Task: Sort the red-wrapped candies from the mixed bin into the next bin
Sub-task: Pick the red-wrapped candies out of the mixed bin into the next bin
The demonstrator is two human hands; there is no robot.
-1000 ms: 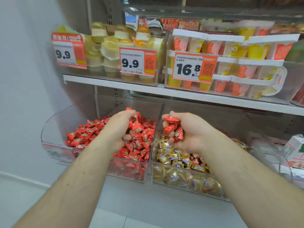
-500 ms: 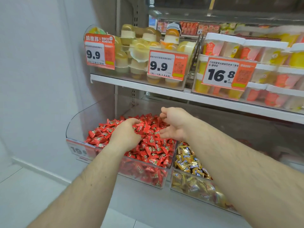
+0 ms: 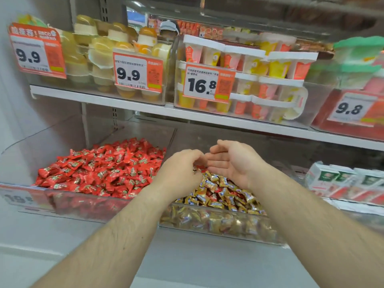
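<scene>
A: Where do the hands stand?

B: Both hover over the mixed bin point(image 3: 218, 223), at its back left corner beside the wall it shares with the red bin point(image 3: 68, 201). The right hand point(image 3: 232, 163) is palm up, fingers straight and slack, nothing in it. The left hand point(image 3: 182, 171) points its curled fingers down into the gold candies point(image 3: 220, 194); whether they pinch anything I cannot tell.

A: And the red candies point(image 3: 104, 171)?

B: Mostly heaped in the red bin. A few strays show among the gold, near the mixed bin's middle.

A: How to pick well?

B: I'd pinch each stray by its crimped end, gather several in the cupped right palm, then tip them over the shared wall.
</scene>
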